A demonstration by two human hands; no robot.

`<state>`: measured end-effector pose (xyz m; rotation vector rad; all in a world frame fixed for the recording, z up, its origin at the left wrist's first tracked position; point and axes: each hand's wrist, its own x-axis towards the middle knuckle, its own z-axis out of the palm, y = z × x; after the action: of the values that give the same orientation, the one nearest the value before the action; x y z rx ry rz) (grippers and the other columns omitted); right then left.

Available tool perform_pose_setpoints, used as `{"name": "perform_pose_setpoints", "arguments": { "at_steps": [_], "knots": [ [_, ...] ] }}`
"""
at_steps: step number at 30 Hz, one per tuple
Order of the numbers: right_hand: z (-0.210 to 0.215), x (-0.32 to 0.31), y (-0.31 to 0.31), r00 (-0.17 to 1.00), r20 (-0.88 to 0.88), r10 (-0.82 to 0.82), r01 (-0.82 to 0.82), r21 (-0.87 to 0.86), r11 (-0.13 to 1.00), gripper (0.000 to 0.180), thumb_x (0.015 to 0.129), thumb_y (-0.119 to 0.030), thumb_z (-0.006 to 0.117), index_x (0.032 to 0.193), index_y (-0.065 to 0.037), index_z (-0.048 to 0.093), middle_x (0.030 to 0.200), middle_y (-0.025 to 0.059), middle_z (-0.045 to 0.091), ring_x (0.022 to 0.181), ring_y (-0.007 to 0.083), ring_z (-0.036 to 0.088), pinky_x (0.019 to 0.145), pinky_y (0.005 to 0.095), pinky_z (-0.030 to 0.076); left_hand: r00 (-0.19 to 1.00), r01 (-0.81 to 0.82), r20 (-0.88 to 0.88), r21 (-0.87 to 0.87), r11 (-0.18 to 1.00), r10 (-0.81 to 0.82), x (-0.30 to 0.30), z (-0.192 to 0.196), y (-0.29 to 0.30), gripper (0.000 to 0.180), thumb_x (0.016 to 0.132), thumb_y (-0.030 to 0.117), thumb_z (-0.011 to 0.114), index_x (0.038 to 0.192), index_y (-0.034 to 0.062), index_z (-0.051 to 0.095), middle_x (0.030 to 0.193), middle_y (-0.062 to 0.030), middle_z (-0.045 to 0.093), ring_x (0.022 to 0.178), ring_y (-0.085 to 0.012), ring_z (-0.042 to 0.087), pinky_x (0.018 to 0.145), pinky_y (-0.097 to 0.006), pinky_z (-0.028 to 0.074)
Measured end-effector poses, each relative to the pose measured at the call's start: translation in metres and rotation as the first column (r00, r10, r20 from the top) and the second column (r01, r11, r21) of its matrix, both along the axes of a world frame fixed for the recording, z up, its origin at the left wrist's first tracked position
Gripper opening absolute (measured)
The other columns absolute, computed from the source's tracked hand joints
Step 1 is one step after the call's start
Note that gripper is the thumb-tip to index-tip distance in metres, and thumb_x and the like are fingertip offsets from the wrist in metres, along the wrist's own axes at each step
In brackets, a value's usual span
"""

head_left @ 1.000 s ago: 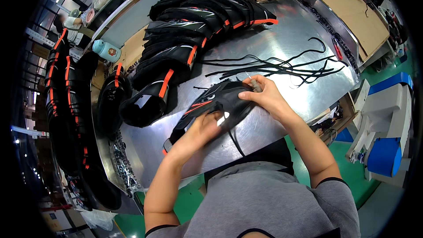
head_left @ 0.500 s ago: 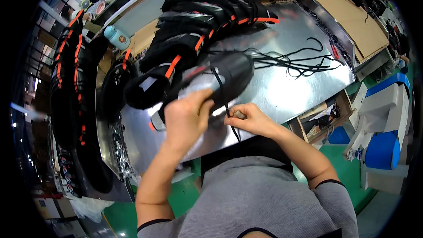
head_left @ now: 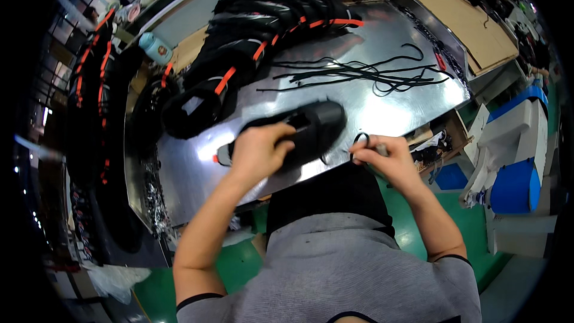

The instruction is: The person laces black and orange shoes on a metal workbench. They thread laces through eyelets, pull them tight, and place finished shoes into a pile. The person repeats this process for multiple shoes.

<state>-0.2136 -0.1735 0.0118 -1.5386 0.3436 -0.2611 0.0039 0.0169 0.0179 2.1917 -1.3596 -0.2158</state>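
A black boot (head_left: 326, 122) lies on its side on the metal worktop in front of me, its toe pointing right. My left hand (head_left: 258, 151) grips its upper near the opening, fingers and thumb bent around the edge; the part under my palm is hidden. To the right of the toe, my right hand (head_left: 385, 157) pinches a black shoelace (head_left: 360, 137), which bends in a small loop above the fingertips. Something small and greyish shows among those fingers, too small to name. Further back, several loose black laces (head_left: 359, 73) lie spread across the metal.
A row of black boots with orange strips (head_left: 257, 48) curves along the worktop's back left. More boots (head_left: 104, 96) stand on a rack at left. A light-blue bottle (head_left: 155, 48) stands behind. An open drawer (head_left: 445, 143) juts out at right, near a white-and-blue machine (head_left: 517, 155).
The boot has come down and turned onto its side on the worktop. My right hand has moved right with the lace, away from the boot. The loose laces now show fully.
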Motion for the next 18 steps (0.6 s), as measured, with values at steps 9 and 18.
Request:
{"name": "perform_pose_setpoints", "arguments": {
  "at_steps": [9, 18],
  "knots": [
    [-0.043, 0.084, -0.003, 0.979, 0.201, -0.032, 0.075, -0.208, 0.975, 0.014, 0.091, -0.009, 0.072, 0.101, 0.001, 0.074, 0.086, 0.0043, 0.074, 0.076, 0.0076, 0.066, 0.070, 0.0228, 0.052, 0.988, 0.030, -0.153, 0.166, 0.986, -0.004, -0.001, 0.003, -0.013, 0.023, 0.094, 0.014, 0.067, 0.113, 0.0012, 0.070, 0.103, -0.0157, 0.074, 0.089, -0.0290, 0.071, 0.082, -0.036, 0.054],
    [-0.033, 0.115, -0.030, 0.979, 0.201, -0.042, 0.030, 0.062, 0.998, 0.016, 0.092, -0.013, 0.071, 0.096, 0.002, 0.073, 0.076, 0.0061, 0.073, 0.072, 0.0086, 0.066, 0.069, 0.0254, 0.051, 0.998, 0.018, -0.062, 0.217, 0.976, -0.005, -0.008, 0.018, -0.050, 0.020, 0.099, 0.015, 0.061, 0.107, -0.0012, 0.071, 0.090, -0.0192, 0.072, 0.077, -0.0320, 0.069, 0.074, -0.037, 0.053]
  ]
}}
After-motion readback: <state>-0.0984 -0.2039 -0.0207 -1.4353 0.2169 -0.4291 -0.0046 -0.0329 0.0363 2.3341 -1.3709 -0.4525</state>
